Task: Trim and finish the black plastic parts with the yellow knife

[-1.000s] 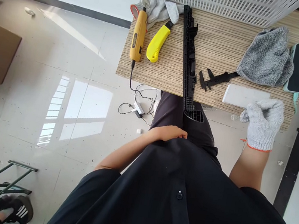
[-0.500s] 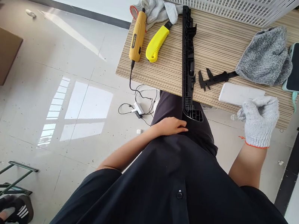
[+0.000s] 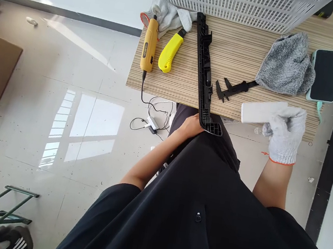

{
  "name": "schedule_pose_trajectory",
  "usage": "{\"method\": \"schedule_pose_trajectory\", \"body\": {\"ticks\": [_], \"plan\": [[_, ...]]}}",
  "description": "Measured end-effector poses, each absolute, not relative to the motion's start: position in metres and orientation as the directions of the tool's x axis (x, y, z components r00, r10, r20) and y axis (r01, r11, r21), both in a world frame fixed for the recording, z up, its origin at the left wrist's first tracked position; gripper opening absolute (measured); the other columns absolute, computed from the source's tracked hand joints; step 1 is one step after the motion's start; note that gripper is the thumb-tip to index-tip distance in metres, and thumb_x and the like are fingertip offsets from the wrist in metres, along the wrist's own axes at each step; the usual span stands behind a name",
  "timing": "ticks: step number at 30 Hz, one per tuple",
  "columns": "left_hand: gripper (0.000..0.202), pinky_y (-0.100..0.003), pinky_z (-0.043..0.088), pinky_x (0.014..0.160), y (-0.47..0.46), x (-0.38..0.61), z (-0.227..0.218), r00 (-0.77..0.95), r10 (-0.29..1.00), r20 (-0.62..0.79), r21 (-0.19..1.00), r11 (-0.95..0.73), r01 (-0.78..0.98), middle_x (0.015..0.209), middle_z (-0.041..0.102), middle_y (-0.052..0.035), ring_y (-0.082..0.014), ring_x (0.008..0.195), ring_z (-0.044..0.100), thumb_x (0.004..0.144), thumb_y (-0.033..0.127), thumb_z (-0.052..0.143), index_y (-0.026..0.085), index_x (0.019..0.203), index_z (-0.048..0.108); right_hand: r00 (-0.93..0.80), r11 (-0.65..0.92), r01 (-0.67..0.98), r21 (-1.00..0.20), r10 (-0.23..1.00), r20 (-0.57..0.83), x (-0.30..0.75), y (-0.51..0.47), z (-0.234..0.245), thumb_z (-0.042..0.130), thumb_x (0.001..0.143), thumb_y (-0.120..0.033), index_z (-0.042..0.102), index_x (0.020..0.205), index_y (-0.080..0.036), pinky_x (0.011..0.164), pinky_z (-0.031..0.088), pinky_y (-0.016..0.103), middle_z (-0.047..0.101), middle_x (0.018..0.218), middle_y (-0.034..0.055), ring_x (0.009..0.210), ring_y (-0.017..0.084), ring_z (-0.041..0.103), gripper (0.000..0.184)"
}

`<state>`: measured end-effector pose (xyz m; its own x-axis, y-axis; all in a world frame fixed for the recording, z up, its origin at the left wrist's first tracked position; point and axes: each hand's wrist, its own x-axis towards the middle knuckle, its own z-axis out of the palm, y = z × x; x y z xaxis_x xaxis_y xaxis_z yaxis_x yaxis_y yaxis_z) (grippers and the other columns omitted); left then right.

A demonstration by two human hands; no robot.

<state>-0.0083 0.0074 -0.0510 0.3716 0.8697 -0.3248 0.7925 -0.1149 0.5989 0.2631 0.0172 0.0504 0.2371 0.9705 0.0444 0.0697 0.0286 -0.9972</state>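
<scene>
My right hand (image 3: 287,133), in a white knit glove with an orange cuff, is closed on one end of a white flat rectangular block (image 3: 260,112) at the table's front edge. A long black plastic trim piece (image 3: 205,69) lies across the table, its wider lower end jutting over my lap. Bare, my left hand (image 3: 192,126) is at that lower end, its fingers hidden behind the piece, so its grip cannot be told. Black calipers (image 3: 235,90) lie left of the block, partly under a grey cloth (image 3: 290,64).
On the table's left are a yellow rotary tool (image 3: 149,46), a yellow utility knife (image 3: 170,52) and white gloves (image 3: 168,13). A white plastic basket (image 3: 230,2) stands at the back; a phone (image 3: 324,76) lies right. Cables and a power strip (image 3: 152,123) are on the floor.
The white block has lifted and tilted in my right hand. My left hand has moved forward from my lap to the lower end of the black trim piece. The view has shifted slightly.
</scene>
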Motion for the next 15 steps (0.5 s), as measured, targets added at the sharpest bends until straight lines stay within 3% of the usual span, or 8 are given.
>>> {"method": "schedule_pose_trajectory", "body": {"ticks": [3,6,8,10,12,15], "plan": [[0.015,-0.041,0.054,0.103,-0.001,-0.032,-0.045,0.452,0.841,-0.298,0.640,-0.175,0.748,0.100,0.075,-0.0096,-0.0280,0.108,0.070,0.099,0.029,0.064,0.020,0.094,0.074,0.210,-0.003,0.059,-0.998,0.978,0.009,0.264,0.017,0.054,0.066,0.070,-0.022,0.062,0.083,-0.024,0.034,0.025,0.023,0.063,0.066,-0.0050,0.040,0.009,0.041,0.014],[0.026,-0.042,0.053,0.105,-0.010,-0.056,-0.028,0.307,0.908,-0.286,0.712,-0.013,0.702,0.103,0.076,-0.0101,-0.0263,0.107,0.070,0.106,0.035,0.052,0.020,0.101,0.072,0.172,-0.070,-0.044,-0.997,0.982,-0.076,0.262,0.016,0.056,0.078,0.060,-0.026,0.066,0.098,-0.027,0.033,0.031,0.024,0.070,0.073,-0.0059,0.042,0.010,0.048,0.040],[0.041,-0.039,0.055,0.103,-0.017,-0.065,-0.013,0.184,0.929,-0.320,0.838,0.186,0.513,0.108,0.078,-0.0102,-0.0240,0.108,0.072,0.109,0.049,0.043,0.020,0.112,0.071,0.163,-0.130,-0.058,-0.990,0.977,-0.138,0.259,0.015,0.057,0.084,0.054,-0.025,0.066,0.106,-0.028,0.034,0.037,0.024,0.073,0.073,-0.0052,0.044,0.015,0.058,0.055],[0.056,-0.037,0.058,0.098,-0.022,-0.067,0.001,0.123,0.925,-0.359,0.920,0.328,0.213,0.114,0.079,-0.0115,-0.0230,0.108,0.074,0.107,0.063,0.037,0.020,0.123,0.069,0.141,-0.162,-0.035,-0.986,0.976,-0.165,0.255,0.014,0.060,0.087,0.057,-0.029,0.069,0.103,-0.025,0.033,0.037,0.025,0.070,0.063,-0.0041,0.043,0.017,0.061,0.049],[0.063,-0.037,0.061,0.094,-0.027,-0.061,0.012,0.121,0.914,-0.387,0.918,0.395,-0.048,0.123,0.077,-0.0132,-0.0233,0.108,0.076,0.103,0.071,0.042,0.020,0.132,0.066,0.100,-0.192,-0.025,-0.981,0.976,-0.194,0.251,0.013,0.063,0.089,0.065,-0.038,0.071,0.093,-0.023,0.029,0.032,0.024,0.062,0.055,-0.0055,0.035,0.015,0.053,0.036],[0.072,-0.039,0.063,0.094,-0.029,-0.044,0.024,0.220,0.879,-0.423,0.840,0.471,-0.269,0.138,0.073,-0.0147,-0.0253,0.108,0.077,0.093,0.075,0.060,0.022,0.142,0.062,-0.081,-0.338,0.091,-0.937,0.935,-0.345,0.243,0.017,0.068,0.094,0.068,-0.044,0.069,0.080,-0.025,0.025,0.025,0.021,0.051,0.049,-0.0087,0.029,0.009,0.041,0.033]]}}
